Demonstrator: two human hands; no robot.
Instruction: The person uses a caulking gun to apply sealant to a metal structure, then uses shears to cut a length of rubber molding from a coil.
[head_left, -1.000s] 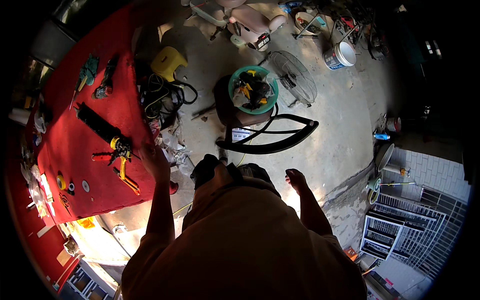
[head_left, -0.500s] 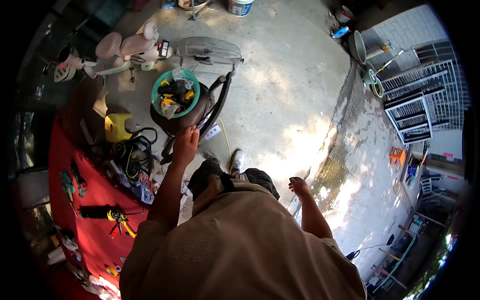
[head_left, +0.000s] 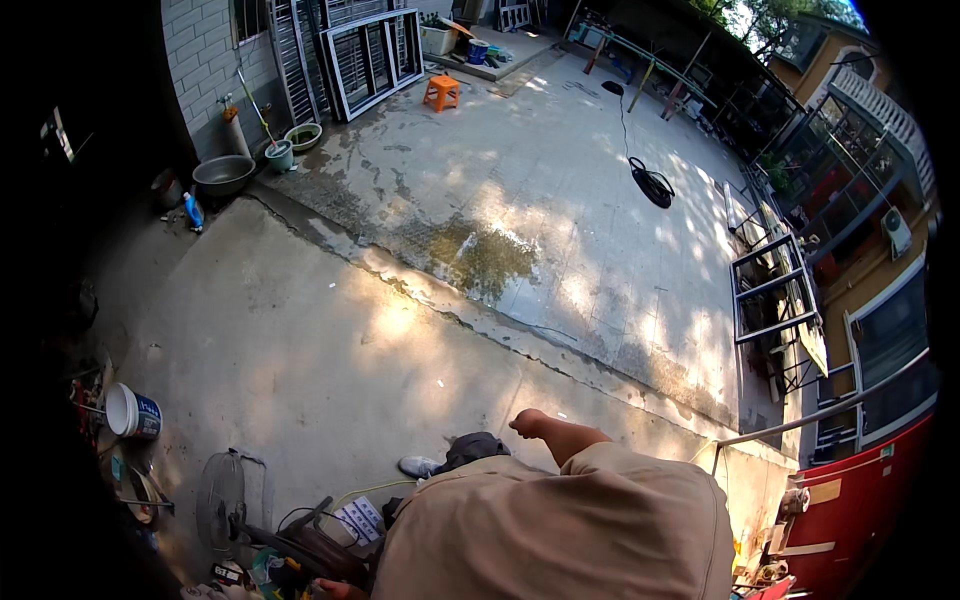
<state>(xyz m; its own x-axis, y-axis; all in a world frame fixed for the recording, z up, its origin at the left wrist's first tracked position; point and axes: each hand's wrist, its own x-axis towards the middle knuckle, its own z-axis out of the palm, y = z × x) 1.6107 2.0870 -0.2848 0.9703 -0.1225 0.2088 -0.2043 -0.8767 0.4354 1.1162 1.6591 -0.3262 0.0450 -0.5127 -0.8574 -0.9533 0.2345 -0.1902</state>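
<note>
At the lower edge, my left hand (head_left: 338,589) is mostly cut off, its visible fingers closed against a brown chair (head_left: 338,548). A green basin (head_left: 262,568) of tools with yellow parts sits on that chair, only partly in view. My right hand (head_left: 527,423) hangs in front of my body over the concrete, fingers curled in. Whatever it may hold is hidden. Below it show my dark trousers (head_left: 477,449) and one pale shoe (head_left: 420,467).
A wire fan guard (head_left: 222,500) and a white bucket (head_left: 122,410) stand at left. Farther off are an orange stool (head_left: 441,93), metal frames (head_left: 372,62), a grey basin (head_left: 224,174) and a black coil (head_left: 651,183). A crack crosses the floor; a red surface (head_left: 862,525) lies right.
My view has swung right and up across the yard. The chair and basin have shifted to the lower left, and my left hand has dropped to the picture's edge.
</note>
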